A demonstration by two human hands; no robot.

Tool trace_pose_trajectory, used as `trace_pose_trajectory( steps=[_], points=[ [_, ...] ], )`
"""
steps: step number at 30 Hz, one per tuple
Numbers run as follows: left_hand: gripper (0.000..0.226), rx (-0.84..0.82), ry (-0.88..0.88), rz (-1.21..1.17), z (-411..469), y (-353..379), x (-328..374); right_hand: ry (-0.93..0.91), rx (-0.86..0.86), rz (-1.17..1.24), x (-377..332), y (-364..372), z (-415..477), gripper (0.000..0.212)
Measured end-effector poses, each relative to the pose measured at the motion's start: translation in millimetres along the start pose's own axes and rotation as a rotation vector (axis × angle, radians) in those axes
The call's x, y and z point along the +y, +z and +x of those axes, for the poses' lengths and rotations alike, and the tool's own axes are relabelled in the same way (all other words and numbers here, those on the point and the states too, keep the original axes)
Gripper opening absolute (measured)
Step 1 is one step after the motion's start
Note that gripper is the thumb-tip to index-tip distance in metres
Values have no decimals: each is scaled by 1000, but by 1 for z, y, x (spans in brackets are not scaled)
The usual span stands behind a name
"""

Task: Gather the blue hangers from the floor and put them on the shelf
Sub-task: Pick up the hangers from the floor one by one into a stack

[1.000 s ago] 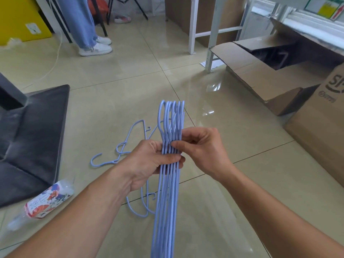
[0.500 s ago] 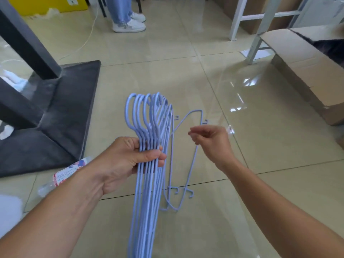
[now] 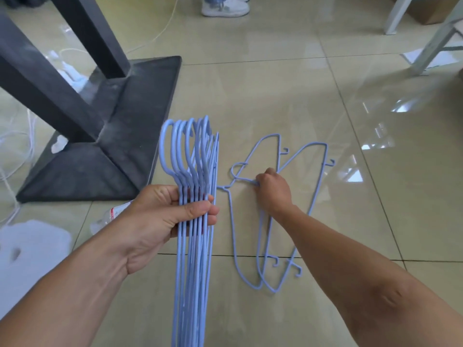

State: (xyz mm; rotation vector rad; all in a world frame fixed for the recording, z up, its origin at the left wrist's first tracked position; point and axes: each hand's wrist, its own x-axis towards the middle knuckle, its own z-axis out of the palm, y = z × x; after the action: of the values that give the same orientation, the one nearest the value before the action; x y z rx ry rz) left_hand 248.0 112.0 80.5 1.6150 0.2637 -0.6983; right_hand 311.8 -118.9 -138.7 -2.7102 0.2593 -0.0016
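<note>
My left hand (image 3: 162,219) grips a bundle of several blue hangers (image 3: 193,261), held upright with the hooks pointing away from me and the long bars running down out of the frame. To the right, two more blue hangers (image 3: 314,196) lie overlapped on the tiled floor. My right hand (image 3: 273,191) is down on them, its fingers closed around the neck of one hanger beside its hook. The shelf is not in view.
A dark metal stand base (image 3: 100,151) with slanted legs sits on the left, near the bundle. A plastic bottle (image 3: 110,216) and white foam (image 3: 27,254) lie at the lower left, cables beyond. A person's white shoes (image 3: 225,7) stand at the top; white frame legs (image 3: 431,43) upper right.
My right hand let go of the bundle, went down to the right and closed on a hanger on the floor. The left hand kept the bundle. The view tilted lower.
</note>
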Motion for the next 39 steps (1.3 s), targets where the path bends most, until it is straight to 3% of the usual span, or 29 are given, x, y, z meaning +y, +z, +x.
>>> trace_pose_trajectory(
  steps=[4,10,12,15,18,22,33,36,39],
  points=[
    [16,34,-16,-14,1,4,-4,0,27,-3,2,-4,-1,16],
    [10,48,-26,-18,-2,14,-3,-35,161,281,-3,-71,-44,11],
    [11,51,-16,-23,-1,21,-2,-16,217,517,-11,-99,-64,3],
    [23,46,11,-37,-2,38,-2,22,219,949,-33,-133,-90,8],
    [37,26,20,0,-7,52,-4,-52,159,1160,-57,-154,-109,7],
    [24,17,42,9,-14,59,-5,-114,105,1162,-76,-165,-120,12],
    [24,28,92,-36,-20,43,-3,-175,-47,1219,-92,-165,-114,16],
    [20,70,77,-87,-17,25,-3,-100,29,1224,-84,-149,-91,14],
    [29,96,74,-67,-15,5,-2,41,89,1027,-71,-103,-60,11]
  ],
)
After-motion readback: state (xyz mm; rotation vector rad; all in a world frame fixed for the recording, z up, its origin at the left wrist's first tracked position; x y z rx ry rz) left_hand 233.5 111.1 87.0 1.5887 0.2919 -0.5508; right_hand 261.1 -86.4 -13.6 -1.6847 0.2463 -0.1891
